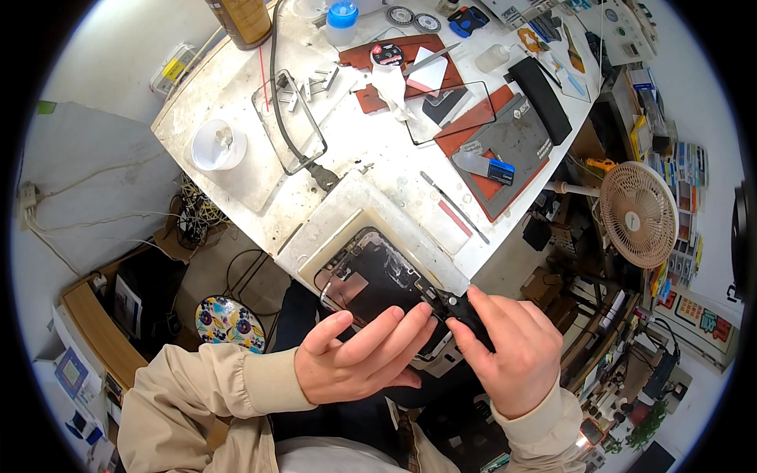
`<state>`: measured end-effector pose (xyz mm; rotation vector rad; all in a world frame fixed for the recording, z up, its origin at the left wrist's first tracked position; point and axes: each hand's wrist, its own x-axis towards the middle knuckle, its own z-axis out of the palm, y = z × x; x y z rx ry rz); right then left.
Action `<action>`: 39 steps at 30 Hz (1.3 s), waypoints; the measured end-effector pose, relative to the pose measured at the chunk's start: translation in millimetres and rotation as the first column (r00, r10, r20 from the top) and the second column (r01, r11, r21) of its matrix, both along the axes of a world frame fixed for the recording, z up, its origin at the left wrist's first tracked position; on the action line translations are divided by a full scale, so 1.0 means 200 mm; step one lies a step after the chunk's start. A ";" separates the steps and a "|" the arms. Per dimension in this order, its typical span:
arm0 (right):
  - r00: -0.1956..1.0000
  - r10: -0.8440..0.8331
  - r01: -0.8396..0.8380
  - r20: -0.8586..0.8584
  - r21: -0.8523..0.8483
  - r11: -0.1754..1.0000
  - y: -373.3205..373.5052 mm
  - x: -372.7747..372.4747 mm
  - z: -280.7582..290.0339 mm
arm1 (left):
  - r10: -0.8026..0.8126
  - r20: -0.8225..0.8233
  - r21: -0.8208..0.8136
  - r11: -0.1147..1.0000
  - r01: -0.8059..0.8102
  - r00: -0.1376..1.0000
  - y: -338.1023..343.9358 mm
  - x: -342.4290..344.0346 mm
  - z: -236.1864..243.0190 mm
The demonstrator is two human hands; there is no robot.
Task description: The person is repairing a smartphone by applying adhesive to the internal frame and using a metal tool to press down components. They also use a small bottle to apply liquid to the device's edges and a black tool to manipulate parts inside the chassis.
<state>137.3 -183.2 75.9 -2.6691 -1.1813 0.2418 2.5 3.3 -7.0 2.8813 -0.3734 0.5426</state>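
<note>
A dark tablet-sized panel [371, 272] with small metal parts along its edge lies on a pale flat-topped device [347, 205] at the table's near edge. My left hand [363, 359] hovers over the panel's near end, fingers stretched out and apart. Its fingertips come close to the panel's edge; whether they touch it I cannot tell. At the panel's right corner, my right hand [512, 351] is closed, thumb and forefinger at a black part [467, 314] with a small metal bit. The fingers partly hide what they grip.
Beyond the device, the white table [378, 158] carries black rectangular frames, a thin dark tool [455, 206], grey and red mats [512, 158], a blue-labelled tube [498, 171] and a white cup [218, 145]. A thick cable [284, 126] crosses the left side. A fan [639, 214] stands right.
</note>
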 end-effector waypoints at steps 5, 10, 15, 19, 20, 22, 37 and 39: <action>0.993 0.017 -0.015 0.120 -0.019 1.000 0.02 -0.03 0.00 | -0.045 0.110 -0.098 0.994 0.056 0.993 0.01 -0.07 -0.05; 1.000 -0.010 0.010 -0.012 -0.016 1.000 0.00 0.00 0.01 | -0.090 0.207 -0.190 0.973 0.130 0.974 0.05 -0.19 -0.14; 0.993 0.056 -0.050 0.103 -0.060 0.997 0.04 0.01 0.04 | -0.121 0.128 -0.213 0.966 0.146 0.984 0.13 -0.30 -0.19; 0.999 0.025 -0.024 0.022 -0.051 0.998 0.01 0.01 0.03 | -0.129 0.058 -0.237 0.961 0.139 0.990 0.16 -0.37 -0.23; 1.000 0.021 -0.021 0.001 -0.057 0.998 0.01 0.02 0.03 | -0.124 0.044 -0.252 0.959 0.131 0.991 0.16 -0.39 -0.24; 1.000 0.025 -0.025 0.007 -0.067 0.997 0.02 0.02 0.04 | -0.111 -0.007 -0.258 0.960 0.105 0.994 0.17 -0.41 -0.25; 0.994 0.078 -0.071 0.073 -0.092 0.993 0.04 0.03 0.05 | -0.046 -0.189 -0.278 0.961 -0.009 0.981 0.17 -0.49 -0.29; 0.985 0.109 -0.095 0.131 -0.105 0.990 0.04 0.03 0.06 | -0.038 -0.199 -0.273 0.962 -0.018 0.979 0.17 -0.49 -0.28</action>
